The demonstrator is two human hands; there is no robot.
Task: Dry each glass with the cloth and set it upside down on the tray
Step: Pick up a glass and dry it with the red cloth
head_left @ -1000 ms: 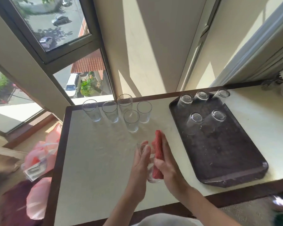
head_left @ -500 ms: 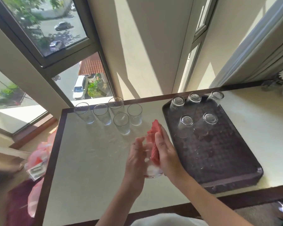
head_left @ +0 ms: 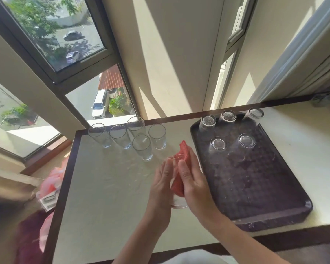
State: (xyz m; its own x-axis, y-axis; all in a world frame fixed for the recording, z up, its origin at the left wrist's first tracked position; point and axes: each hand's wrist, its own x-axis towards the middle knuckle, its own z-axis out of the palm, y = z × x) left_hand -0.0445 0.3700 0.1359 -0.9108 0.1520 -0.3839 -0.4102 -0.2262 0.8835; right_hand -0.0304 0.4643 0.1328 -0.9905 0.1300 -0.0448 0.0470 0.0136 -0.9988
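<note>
Nearest the person, left of the dark tray [head_left: 265,216], the left hand [head_left: 161,189] grips a clear glass [head_left: 176,203] while the right hand [head_left: 194,185] presses a red cloth [head_left: 180,172] against it. On the tray, five glasses [head_left: 217,144] stand inverted. Farther left of it, five upright glasses [head_left: 142,147] wait undried on the counter [head_left: 103,206].

Upper-floor room: windows [head_left: 51,35] overlook parked cars [head_left: 99,103] (street below).

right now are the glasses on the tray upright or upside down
Upside down: all five glasses on the tray, such as the front-right one, show thick closed bases on top, with their rims down on the tray.
</note>
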